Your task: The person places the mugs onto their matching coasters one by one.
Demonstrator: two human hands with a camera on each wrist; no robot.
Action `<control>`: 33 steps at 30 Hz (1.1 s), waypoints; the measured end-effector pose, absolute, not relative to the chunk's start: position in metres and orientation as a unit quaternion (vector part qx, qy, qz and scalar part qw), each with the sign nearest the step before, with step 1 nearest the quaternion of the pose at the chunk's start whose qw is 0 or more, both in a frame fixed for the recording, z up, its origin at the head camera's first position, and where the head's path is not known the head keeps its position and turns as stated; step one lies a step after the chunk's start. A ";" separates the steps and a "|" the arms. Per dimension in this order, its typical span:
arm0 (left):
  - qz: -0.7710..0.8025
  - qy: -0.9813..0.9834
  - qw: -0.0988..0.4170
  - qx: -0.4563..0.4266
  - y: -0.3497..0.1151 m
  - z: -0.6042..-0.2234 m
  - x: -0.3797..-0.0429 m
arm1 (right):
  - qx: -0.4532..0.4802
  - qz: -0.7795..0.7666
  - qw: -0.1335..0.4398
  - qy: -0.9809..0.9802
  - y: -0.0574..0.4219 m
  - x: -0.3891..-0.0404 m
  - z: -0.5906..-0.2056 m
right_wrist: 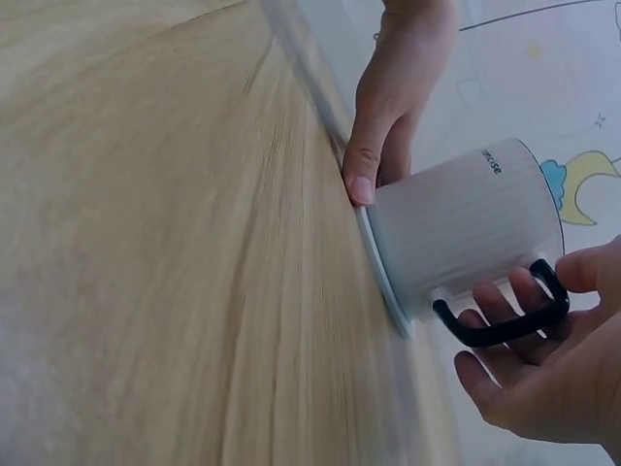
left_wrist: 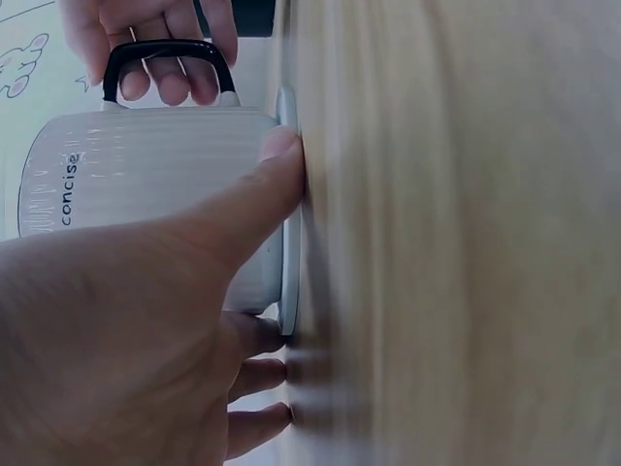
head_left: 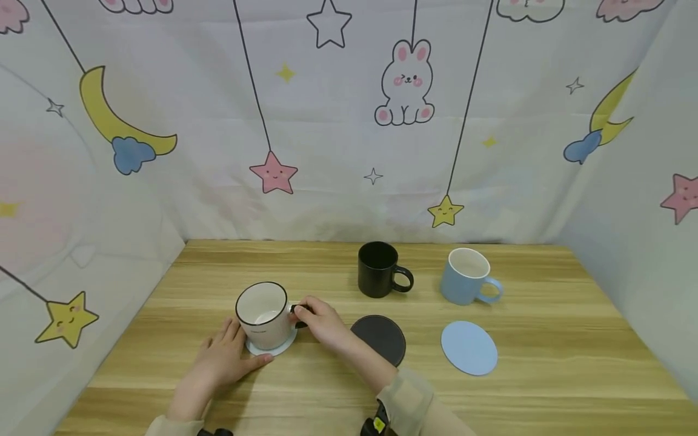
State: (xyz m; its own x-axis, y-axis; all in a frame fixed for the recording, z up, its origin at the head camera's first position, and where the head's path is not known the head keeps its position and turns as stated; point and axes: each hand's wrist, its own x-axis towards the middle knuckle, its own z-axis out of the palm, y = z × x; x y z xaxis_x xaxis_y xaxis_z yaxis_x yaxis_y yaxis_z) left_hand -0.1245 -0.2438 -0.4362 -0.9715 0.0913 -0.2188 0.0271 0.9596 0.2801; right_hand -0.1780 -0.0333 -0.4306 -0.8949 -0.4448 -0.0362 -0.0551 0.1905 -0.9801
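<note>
A cream mug [head_left: 267,334] with a black rim and a black-coated handle stands upright on a pale round coaster [head_left: 282,349] at the left of the table. My right hand [head_left: 326,324] holds the mug's handle [right_wrist: 505,332], thumb on its upper part and fingers behind it. On the coaster's left and near side rests my left hand [head_left: 225,358], its thumb [left_wrist: 267,189] extended along the near edge and touching it. The other left fingertips reach down to the table beyond the mug, as the left wrist view shows. The word "concise" is printed on the mug.
A black mug [head_left: 372,277] stands behind a dark round coaster [head_left: 386,339], which my right forearm partly covers. Farther right, a light blue mug [head_left: 459,283] stands behind a light blue coaster [head_left: 469,348]. Patterned white cloth [head_left: 349,206] borders the wooden table at the back and sides.
</note>
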 end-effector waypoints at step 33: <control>0.066 0.995 0.070 0.025 -0.220 -0.424 -0.094 | -0.203 -0.571 0.087 0.790 0.007 -0.174 -0.416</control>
